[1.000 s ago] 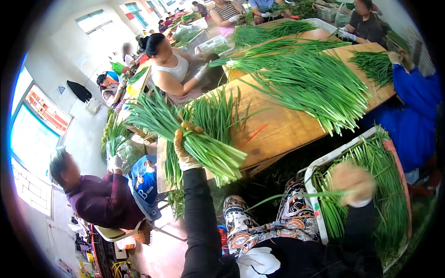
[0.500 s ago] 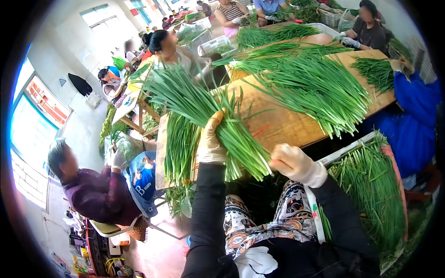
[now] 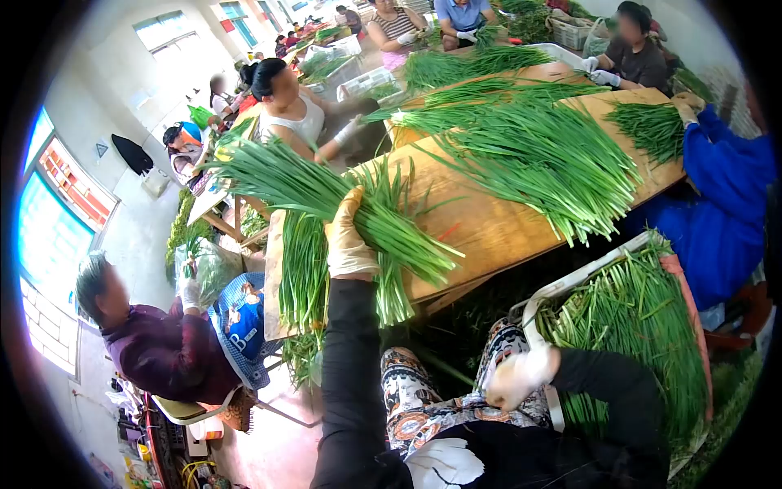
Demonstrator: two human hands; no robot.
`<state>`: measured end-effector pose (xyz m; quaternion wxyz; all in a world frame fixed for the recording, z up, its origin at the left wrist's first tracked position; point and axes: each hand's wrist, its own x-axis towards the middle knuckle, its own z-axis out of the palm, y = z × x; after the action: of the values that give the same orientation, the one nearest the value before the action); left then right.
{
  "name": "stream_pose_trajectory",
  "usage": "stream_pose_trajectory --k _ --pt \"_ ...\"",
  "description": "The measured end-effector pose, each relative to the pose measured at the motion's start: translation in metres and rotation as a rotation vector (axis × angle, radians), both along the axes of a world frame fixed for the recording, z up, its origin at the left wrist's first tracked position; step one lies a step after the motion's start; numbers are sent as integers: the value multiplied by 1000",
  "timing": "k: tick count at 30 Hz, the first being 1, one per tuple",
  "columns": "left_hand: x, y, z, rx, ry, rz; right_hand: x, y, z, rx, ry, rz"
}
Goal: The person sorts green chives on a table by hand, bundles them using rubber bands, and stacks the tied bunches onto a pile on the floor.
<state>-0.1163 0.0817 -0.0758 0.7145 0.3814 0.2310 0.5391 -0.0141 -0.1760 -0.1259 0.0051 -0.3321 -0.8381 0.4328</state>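
Note:
My gloved left hand (image 3: 349, 238) is wrapped round a thick bunch of garlic chives (image 3: 391, 220), held slanting above the table's near edge, with the pale cut ends to the right. Under it, more chives (image 3: 303, 273) lie on the wooden table (image 3: 489, 236). Over my lap, beside the crate, my gloved right hand (image 3: 520, 379) is closed and slightly blurred. A thin green stalk seems to show to its left; whether the fingers hold it is unclear.
A big pile of chives (image 3: 554, 163) covers the table's middle. At my right stands a white crate (image 3: 599, 265) full of chives. Across the table, a person in a white top (image 3: 285, 122) works; a person in purple (image 3: 175, 350) sits at left and a blue sleeve (image 3: 717, 175) shows at right.
My right hand has dropped from the cut ends of the bunch to above my lap. The left hand still holds the bunch, now slightly further left and higher in view.

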Motion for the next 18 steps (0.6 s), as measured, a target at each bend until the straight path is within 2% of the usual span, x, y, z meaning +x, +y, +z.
stream_pose_trajectory --k 1,2,4,5,7,9,11,12,13,15,17,18 --pt "-5 7 0 22 25 14 -14 -4 -38 -61 -124 30" --pt "-6 10 4 38 54 68 -24 -10 -56 -14 -318 131" --pt "-9 10 9 47 41 107 -13 1 -33 60 -189 -132" --pt "-10 12 8 52 43 111 -1 11 -3 228 74 -327" --pt "-9 12 4 62 48 105 7 29 36 1000 101 -754" --pt "-5 8 8 86 51 90 9 46 66 1284 -150 -990" --pt "-3 -3 13 80 28 39 18 66 60 1357 -188 -928" --pt "-4 -5 14 59 31 14 26 75 48 1299 -67 -815" --pt "-4 -6 15 61 29 12 30 80 39 1301 -69 -816" --pt "-7 -12 14 84 11 -78 37 83 30 1088 389 -709" --pt "-10 -19 15 108 27 -117 49 73 32 29 811 -727" --pt "-9 -19 14 70 -48 -225 51 72 35 -109 791 -712"
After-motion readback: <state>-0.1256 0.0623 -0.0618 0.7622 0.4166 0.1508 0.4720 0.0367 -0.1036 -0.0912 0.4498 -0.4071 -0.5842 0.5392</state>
